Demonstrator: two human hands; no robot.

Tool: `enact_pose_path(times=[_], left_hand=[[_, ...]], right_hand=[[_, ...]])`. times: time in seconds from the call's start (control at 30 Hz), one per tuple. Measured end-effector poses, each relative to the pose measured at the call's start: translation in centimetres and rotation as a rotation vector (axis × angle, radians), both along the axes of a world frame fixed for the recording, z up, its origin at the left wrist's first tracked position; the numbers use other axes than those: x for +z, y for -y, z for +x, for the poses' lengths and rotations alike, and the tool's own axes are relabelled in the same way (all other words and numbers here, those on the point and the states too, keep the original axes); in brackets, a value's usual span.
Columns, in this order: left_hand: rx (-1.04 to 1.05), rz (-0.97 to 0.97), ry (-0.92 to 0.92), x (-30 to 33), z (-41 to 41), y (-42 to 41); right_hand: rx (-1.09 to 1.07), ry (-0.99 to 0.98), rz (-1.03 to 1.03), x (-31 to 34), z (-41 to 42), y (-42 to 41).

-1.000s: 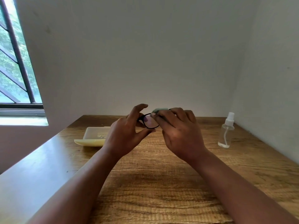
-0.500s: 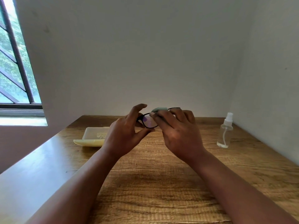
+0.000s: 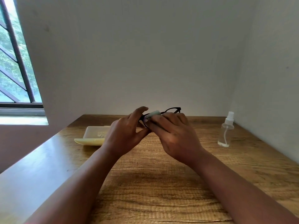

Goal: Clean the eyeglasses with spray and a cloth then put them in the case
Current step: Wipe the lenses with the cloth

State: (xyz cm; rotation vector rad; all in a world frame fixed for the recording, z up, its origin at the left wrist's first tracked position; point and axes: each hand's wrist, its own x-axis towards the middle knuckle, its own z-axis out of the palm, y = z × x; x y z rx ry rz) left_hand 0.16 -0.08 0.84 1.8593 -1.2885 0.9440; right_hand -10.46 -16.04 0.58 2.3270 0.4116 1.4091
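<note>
Black-framed eyeglasses [image 3: 173, 109] are held up above the middle of the wooden table [image 3: 161, 183]. My left hand [image 3: 125, 135] pinches the frame's left side between thumb and forefinger. My right hand [image 3: 174, 135] presses a small pale green cloth [image 3: 154, 113] against the left lens, which it mostly hides. The right rim sticks out above my right knuckles. An open pale yellow case [image 3: 93, 136] lies on the table to the left, partly behind my left hand. A clear spray bottle [image 3: 226, 131] stands upright at the right.
White walls close the table off at the back and on the right. A barred window [image 3: 14, 62] is at the far left, above a sill. The table's left edge runs diagonally toward me.
My right hand has slid left over the lens with the cloth, hiding more of it. The glasses have tilted so the right rim shows more above my knuckles.
</note>
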Motion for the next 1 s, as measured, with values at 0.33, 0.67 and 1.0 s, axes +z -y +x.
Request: enact_pose_path(times=[0.33,0.67,1.0], left_hand=[[0.012,-0.005,0.008,0.1,-0.4,0.0],[0.015,-0.055,0.011,0.2,0.2,-0.2],[0.003,0.025,0.025,-0.1,-0.3,0.1]], right_hand=[[-0.069,0.001,0.067,-0.2,0.0,0.7],[0.012,0.068,0.025,0.4,-0.4,0.9],[0.033,0.008,-0.075,-0.4,0.3,0.0]])
